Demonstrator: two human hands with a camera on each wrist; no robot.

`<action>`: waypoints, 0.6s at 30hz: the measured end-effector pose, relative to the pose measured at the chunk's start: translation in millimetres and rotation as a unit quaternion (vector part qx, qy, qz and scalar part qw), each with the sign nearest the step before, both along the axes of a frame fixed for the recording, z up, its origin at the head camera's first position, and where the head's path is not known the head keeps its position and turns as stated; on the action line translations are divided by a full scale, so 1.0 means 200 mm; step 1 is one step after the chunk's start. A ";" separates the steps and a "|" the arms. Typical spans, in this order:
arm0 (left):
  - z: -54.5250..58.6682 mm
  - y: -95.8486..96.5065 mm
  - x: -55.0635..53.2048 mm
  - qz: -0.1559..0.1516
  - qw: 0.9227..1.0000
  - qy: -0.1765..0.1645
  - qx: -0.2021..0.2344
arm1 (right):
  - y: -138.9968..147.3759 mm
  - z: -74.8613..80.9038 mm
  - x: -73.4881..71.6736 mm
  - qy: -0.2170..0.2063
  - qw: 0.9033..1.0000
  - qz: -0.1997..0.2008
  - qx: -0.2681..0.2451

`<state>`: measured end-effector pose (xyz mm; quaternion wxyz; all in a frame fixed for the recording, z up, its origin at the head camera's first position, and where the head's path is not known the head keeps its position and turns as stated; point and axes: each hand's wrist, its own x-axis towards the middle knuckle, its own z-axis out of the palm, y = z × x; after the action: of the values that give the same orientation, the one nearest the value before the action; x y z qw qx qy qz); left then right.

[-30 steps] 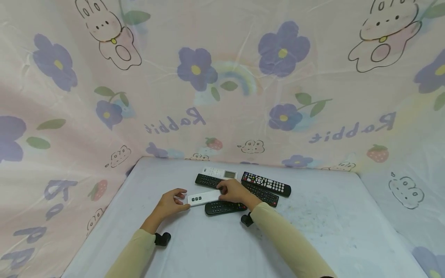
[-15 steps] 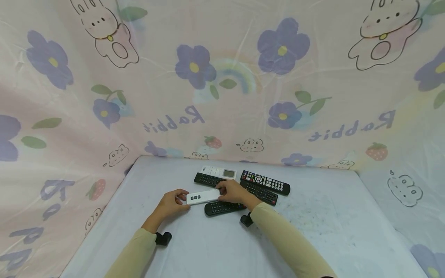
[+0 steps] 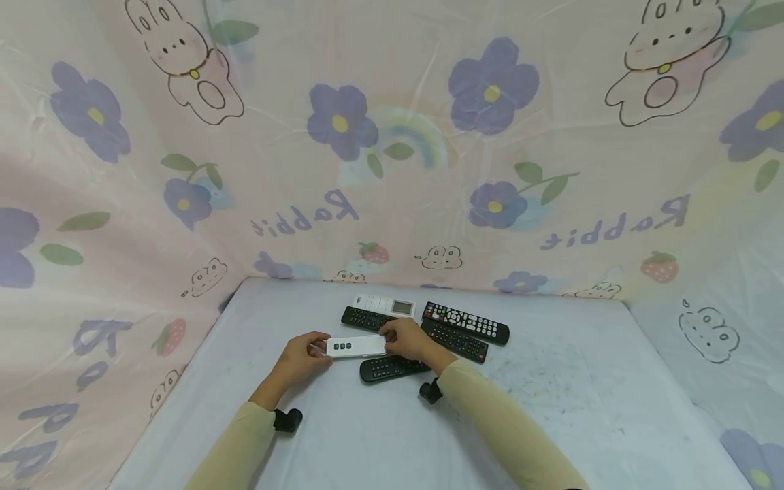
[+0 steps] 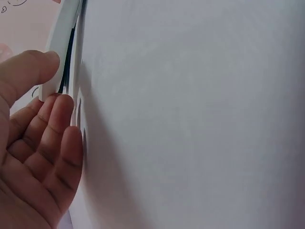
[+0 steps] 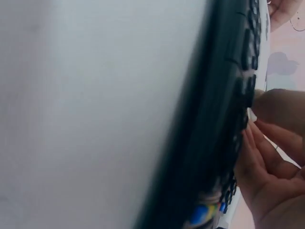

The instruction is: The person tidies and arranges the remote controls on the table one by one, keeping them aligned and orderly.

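- Your left hand and right hand pinch opposite ends of the white remote.
- Best hold it level, clear of the black remote nearest you.

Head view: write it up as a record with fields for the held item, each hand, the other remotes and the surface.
held item: white remote with three dark buttons
left hand: holds its left end
right hand: pinches its right end
other white: one remote with a display
black remotes: four
surface: white table
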<state>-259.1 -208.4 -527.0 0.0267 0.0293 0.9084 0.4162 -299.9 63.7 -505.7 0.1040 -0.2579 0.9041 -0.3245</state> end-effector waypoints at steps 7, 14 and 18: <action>0.01 0.00 0.00 -0.004 1.000 -0.004 -0.004 | 0.00 0.01 0.01 -0.004 1.000 0.004 -0.001; 0.03 0.01 0.01 -0.009 1.000 -0.002 -0.004 | -0.01 0.00 0.00 0.000 1.000 0.008 0.010; 0.05 0.00 0.01 -0.016 1.000 -0.003 0.001 | 0.00 -0.01 0.00 -0.004 1.000 0.006 -0.002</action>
<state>-256.3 -208.9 -516.5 0.0359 0.0431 0.9072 0.4169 -299.0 63.4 -507.2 0.1087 -0.2626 0.9015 -0.3263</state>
